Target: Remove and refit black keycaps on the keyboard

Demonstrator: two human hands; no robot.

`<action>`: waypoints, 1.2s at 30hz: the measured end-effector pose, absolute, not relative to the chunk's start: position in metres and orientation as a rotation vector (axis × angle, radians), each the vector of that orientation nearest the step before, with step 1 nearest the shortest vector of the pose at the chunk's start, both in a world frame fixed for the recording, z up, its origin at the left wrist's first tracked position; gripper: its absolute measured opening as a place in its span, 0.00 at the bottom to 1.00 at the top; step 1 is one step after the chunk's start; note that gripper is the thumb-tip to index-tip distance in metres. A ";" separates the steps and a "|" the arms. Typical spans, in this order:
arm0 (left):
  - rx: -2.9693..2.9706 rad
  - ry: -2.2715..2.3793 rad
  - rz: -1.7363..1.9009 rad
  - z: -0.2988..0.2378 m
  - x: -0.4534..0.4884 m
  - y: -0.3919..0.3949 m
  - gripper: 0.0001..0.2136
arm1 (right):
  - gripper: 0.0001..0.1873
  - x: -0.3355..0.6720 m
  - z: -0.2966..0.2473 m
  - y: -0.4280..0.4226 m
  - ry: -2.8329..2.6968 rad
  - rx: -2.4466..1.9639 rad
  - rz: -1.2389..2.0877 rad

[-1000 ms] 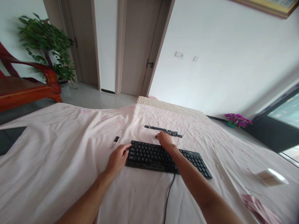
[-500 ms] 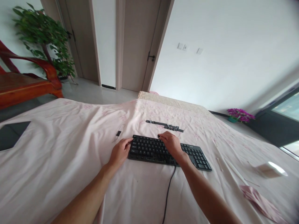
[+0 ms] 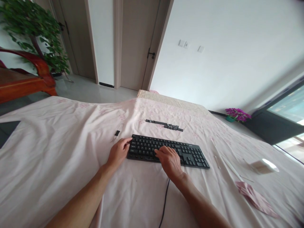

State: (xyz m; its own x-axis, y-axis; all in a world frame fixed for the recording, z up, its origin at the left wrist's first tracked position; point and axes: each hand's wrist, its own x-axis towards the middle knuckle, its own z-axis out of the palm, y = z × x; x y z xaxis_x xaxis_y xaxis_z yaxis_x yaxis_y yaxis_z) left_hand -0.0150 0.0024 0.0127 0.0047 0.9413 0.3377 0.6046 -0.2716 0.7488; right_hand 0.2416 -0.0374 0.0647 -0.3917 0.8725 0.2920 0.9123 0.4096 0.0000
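A black keyboard (image 3: 190, 153) lies on a pink flowered sheet (image 3: 59, 152), and its cable (image 3: 163, 202) runs toward me. My left hand (image 3: 118, 153) grips the keyboard's left end, thumb on the keys. My right hand (image 3: 169, 160) rests over the near middle of the keyboard with its fingers curled down onto the keys; what the fingertips pinch is hidden. Beyond the keyboard lies a row of loose black keycaps (image 3: 166, 125). A small black piece (image 3: 117, 133) sits on the sheet just past my left hand.
To the right on the sheet are thin white sticks (image 3: 228, 166), a small white box (image 3: 262, 166) and a folded pink cloth (image 3: 255, 198). A dark flat object (image 3: 7, 129) shows at the left edge. A red wooden chair (image 3: 23, 79) and purple flowers (image 3: 237, 114) stand beyond.
My right hand has drawn back from the keycap row to the keyboard's near middle. My left hand has stayed on the keyboard's left end. The view has tilted slightly.
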 end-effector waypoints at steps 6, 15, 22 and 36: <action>1.897 1.593 1.157 0.010 -0.016 0.003 0.17 | 0.10 0.239 0.060 -0.040 -2.488 -1.541 -0.409; 1.907 1.583 1.162 0.009 -0.016 0.004 0.17 | 0.08 0.236 0.059 -0.041 -2.570 -1.429 -0.588; 1.906 1.591 1.157 0.010 -0.016 0.003 0.17 | 0.17 0.226 0.063 -0.050 -2.651 -1.481 -0.688; 1.901 1.590 1.138 0.012 -0.015 0.001 0.17 | 0.20 0.227 0.062 -0.049 -2.700 -1.510 -0.398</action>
